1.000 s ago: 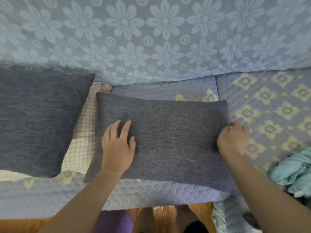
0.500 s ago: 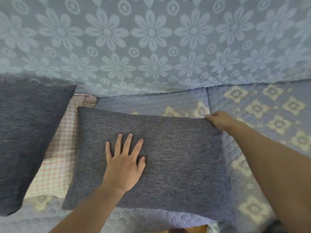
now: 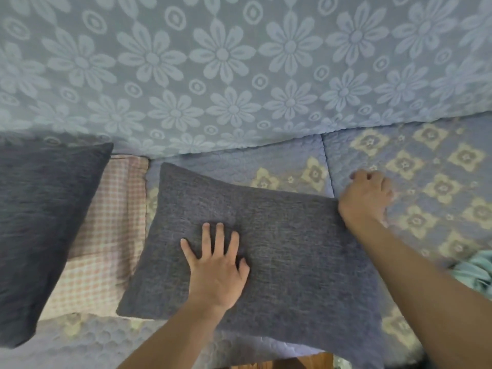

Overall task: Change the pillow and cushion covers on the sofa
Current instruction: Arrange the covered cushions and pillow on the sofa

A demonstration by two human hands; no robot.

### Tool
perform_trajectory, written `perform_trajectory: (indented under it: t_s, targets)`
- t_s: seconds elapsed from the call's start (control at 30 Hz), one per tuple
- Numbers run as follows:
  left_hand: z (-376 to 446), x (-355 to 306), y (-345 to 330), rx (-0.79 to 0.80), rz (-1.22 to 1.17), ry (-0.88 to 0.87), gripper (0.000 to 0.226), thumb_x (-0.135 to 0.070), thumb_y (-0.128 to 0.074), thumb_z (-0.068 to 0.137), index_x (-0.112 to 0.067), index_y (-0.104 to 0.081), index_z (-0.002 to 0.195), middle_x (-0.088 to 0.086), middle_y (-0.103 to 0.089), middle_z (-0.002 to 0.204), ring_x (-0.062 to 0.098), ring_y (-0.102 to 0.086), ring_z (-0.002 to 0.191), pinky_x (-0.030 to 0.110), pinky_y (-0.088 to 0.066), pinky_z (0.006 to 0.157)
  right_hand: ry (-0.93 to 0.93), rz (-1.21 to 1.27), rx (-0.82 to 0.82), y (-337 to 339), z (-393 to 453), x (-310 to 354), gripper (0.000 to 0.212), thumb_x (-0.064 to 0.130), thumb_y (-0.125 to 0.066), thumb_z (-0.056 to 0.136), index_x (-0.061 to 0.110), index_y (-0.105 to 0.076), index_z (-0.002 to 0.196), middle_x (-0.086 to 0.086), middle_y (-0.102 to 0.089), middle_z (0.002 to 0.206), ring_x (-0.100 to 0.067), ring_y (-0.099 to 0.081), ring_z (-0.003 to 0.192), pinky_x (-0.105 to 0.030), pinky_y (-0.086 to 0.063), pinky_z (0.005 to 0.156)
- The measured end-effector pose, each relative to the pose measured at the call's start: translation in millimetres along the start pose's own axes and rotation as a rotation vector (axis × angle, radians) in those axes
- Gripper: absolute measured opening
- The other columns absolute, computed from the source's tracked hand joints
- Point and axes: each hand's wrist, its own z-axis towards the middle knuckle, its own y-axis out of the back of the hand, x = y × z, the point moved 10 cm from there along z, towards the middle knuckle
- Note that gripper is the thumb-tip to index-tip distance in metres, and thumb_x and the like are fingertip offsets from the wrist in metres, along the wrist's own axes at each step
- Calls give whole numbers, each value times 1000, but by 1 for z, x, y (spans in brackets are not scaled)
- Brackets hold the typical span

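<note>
Pressing flat on the middle grey cushion (image 3: 266, 249), the left hand (image 3: 217, 270) has its fingers spread, likely to pin it on the sofa seat (image 3: 439, 182). The right hand (image 3: 366, 198) curls at the cushion's far right corner, seemingly pinching the cover there; blur hides the grip. Two grey cushions counted: the second (image 3: 40, 235) leans left, beside a checked cloth (image 3: 106, 235). One teal cloth (image 3: 476, 272), far right.

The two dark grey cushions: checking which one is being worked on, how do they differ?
The middle cushion lies flat on the seat under the left hand; the left cushion is untouched. The middle one shows whole; the left one is cut by the frame. Both share dark grey woven covers.
</note>
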Motion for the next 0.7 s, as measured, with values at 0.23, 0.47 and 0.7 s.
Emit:
perform_trajectory:
  t_s: [0.23, 0.47, 0.7]
  targets:
    - [-2, 16, 0, 30, -24, -78, 67, -68, -3, 93, -49, 4, 157, -6, 17, 169, 29, 23, 153, 75, 9, 113, 793, -196, 463, -57, -174, 62, 63, 51, -5, 104, 22, -16, 159, -5, -14, 167, -22, 0, 154, -45, -7, 125]
    - [8, 24, -2, 146, -64, -19, 66, -60, -16, 99, -52, 22, 152, -5, 37, 162, 33, 35, 148, 76, 10, 113, 400, -30, 344, -8, -138, 72, 59, 47, -19, 107, 20, -12, 159, -10, 1, 167, -33, 2, 153, -53, -6, 124]
    - [1, 43, -5, 199, -79, -71, 68, -63, -19, 99, -55, 29, 147, -9, 38, 161, 30, 34, 148, 74, 3, 115, -388, -66, 565, -91, -149, -172, 75, 62, -8, 97, 15, -18, 154, -5, -23, 164, -40, -31, 144, -56, -17, 119]
